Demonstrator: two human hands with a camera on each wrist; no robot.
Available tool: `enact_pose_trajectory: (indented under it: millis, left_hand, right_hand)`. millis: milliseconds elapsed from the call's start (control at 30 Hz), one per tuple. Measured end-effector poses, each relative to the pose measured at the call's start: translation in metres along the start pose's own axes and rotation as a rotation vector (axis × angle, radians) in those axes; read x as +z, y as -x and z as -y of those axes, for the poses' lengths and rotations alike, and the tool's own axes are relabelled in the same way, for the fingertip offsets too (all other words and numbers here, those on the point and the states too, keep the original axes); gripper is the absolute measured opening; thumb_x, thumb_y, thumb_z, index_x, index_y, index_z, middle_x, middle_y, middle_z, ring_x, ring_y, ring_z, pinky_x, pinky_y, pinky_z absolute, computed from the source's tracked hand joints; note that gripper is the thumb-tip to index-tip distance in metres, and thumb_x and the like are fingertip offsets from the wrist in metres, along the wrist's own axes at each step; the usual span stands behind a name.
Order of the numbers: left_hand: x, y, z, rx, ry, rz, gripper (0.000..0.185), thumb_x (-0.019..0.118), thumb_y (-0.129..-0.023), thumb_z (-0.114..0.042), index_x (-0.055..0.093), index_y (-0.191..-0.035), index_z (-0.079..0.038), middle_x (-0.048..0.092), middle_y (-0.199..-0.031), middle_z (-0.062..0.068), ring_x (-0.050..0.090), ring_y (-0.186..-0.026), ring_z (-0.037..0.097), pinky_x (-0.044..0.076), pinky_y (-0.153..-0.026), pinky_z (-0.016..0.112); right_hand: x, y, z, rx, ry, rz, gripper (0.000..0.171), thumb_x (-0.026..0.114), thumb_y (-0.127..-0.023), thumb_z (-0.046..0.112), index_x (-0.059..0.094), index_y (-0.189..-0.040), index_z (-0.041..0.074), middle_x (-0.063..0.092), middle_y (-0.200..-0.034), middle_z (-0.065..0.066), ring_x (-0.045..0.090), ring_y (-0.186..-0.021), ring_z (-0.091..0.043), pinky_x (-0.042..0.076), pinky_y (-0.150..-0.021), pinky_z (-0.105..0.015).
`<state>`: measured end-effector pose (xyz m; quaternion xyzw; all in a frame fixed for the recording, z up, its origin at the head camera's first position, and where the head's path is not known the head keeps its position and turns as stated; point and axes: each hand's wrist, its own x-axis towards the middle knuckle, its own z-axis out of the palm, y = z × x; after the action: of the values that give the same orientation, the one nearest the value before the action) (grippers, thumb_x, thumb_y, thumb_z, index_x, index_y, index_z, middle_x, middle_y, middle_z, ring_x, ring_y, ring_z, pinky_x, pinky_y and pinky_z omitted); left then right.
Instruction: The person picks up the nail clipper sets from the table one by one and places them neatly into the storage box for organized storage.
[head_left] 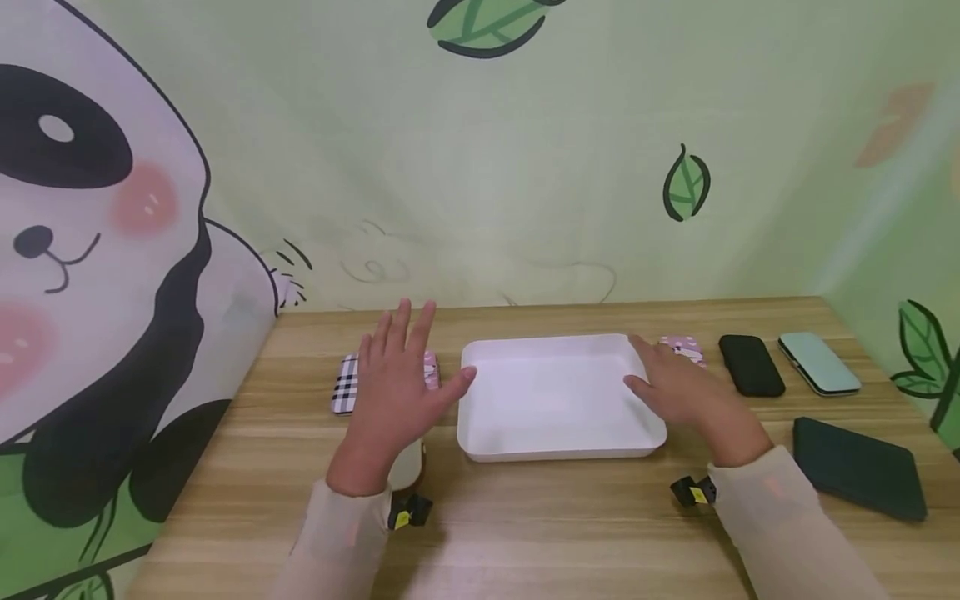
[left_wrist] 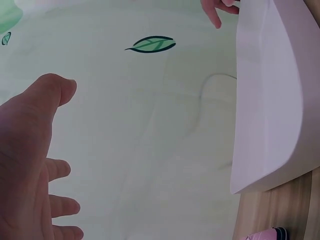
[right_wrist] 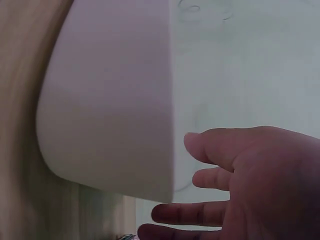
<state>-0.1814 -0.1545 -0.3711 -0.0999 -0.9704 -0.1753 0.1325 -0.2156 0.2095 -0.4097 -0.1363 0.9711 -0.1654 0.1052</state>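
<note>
A white rectangular tray [head_left: 558, 454] lies empty in the middle of the wooden table. My left hand [head_left: 393, 383] hovers just left of it with fingers spread and straight, the thumb close to the tray's left rim. It holds nothing, and in the left wrist view the hand [left_wrist: 30, 165] is apart from the tray's wall [left_wrist: 270, 100]. My right hand [head_left: 675, 387] lies at the tray's right rim with fingers stretched forward. In the right wrist view the fingers [right_wrist: 215, 150] are beside the tray's corner [right_wrist: 110, 100], gripping nothing.
A plaid case [head_left: 345, 383] and a pink case [head_left: 431, 371] lie behind my left hand. Right of the tray are a pink patterned case [head_left: 682, 348], a black case [head_left: 752, 365], a mint case [head_left: 819, 363] and a dark green wallet [head_left: 858, 467]. Walls enclose the table.
</note>
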Motion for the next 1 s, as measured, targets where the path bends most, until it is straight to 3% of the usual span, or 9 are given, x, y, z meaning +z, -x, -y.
enact_pose_trajectory:
  millis: [100,233,367,567,667,833,900,1000]
  left_hand:
    - [-0.001,0.0,0.0,0.007,0.001,-0.003,0.095,0.051,-0.088,-0.072,0.013,-0.163,-0.027,0.01,-0.169,0.012,0.009,-0.154,0.039,0.009,-0.119,0.064]
    - [-0.001,0.0,-0.002,0.019,0.006,-0.006,0.094,0.051,-0.088,-0.072,0.014,-0.162,-0.027,0.011,-0.169,0.012,0.009,-0.154,0.04,0.009,-0.119,0.064]
    - [-0.002,0.0,-0.004,0.027,0.014,-0.002,0.094,0.052,-0.089,-0.07,0.015,-0.162,-0.025,0.011,-0.168,0.013,0.009,-0.153,0.04,0.008,-0.119,0.064]
    - [-0.003,0.0,-0.005,0.018,0.001,0.012,0.095,0.053,-0.089,-0.07,0.014,-0.162,-0.025,0.01,-0.169,0.012,0.003,-0.154,0.039,0.006,-0.12,0.063]
    - [-0.003,0.001,-0.005,0.015,0.003,0.015,0.095,0.053,-0.089,-0.069,0.014,-0.163,-0.025,0.01,-0.169,0.013,0.002,-0.154,0.039,0.006,-0.12,0.063]
    - [-0.003,0.002,-0.004,0.008,0.002,0.026,0.094,0.052,-0.09,-0.07,0.012,-0.163,-0.026,0.009,-0.169,0.012,0.001,-0.155,0.038,0.005,-0.121,0.062]
    - [-0.003,0.002,-0.003,0.008,0.001,0.027,0.094,0.051,-0.09,-0.07,0.012,-0.163,-0.026,0.008,-0.169,0.012,0.0,-0.155,0.038,0.005,-0.121,0.062]
    - [-0.002,0.002,-0.002,0.007,0.0,0.026,0.093,0.05,-0.09,-0.07,0.012,-0.163,-0.025,0.007,-0.169,0.012,-0.001,-0.155,0.037,0.005,-0.121,0.062]
  right_hand:
    - [0.004,-0.002,-0.002,0.03,-0.039,0.036,0.079,0.05,-0.104,0.033,0.005,-0.159,-0.002,0.021,-0.159,-0.034,0.026,-0.144,-0.052,0.024,-0.114,-0.064]
    - [0.008,-0.004,-0.005,0.06,-0.075,0.059,0.089,0.053,-0.103,0.035,-0.008,-0.159,0.002,0.018,-0.161,-0.033,0.034,-0.142,-0.049,0.026,-0.114,-0.063]
    - [0.012,-0.004,-0.006,0.073,-0.087,0.086,0.091,0.052,-0.103,0.036,-0.012,-0.158,0.001,0.016,-0.161,-0.033,0.045,-0.134,-0.046,0.03,-0.112,-0.063]
    - [0.018,-0.008,-0.008,0.074,-0.091,0.085,0.096,0.052,-0.102,0.039,-0.018,-0.157,0.003,0.008,-0.163,-0.03,0.041,-0.137,-0.044,0.03,-0.113,-0.062]
    - [0.02,-0.009,-0.009,0.086,-0.066,0.09,0.094,0.051,-0.103,0.038,-0.018,-0.157,0.003,0.013,-0.162,-0.031,0.054,-0.123,-0.039,0.042,-0.104,-0.059]
    - [0.022,-0.01,-0.008,0.097,-0.043,0.116,0.087,0.047,-0.104,0.033,-0.013,-0.157,-0.003,0.019,-0.16,-0.033,0.057,-0.112,-0.035,0.046,-0.101,-0.057]
    - [0.023,-0.011,-0.009,0.097,-0.037,0.132,0.084,0.044,-0.104,0.03,-0.012,-0.156,-0.004,0.033,-0.155,-0.032,0.06,-0.105,-0.032,0.051,-0.093,-0.051]
    - [0.025,-0.013,-0.01,0.107,-0.028,0.167,0.079,0.041,-0.104,0.024,-0.012,-0.156,-0.005,0.064,-0.122,-0.025,0.062,-0.079,-0.023,0.05,-0.066,-0.038]
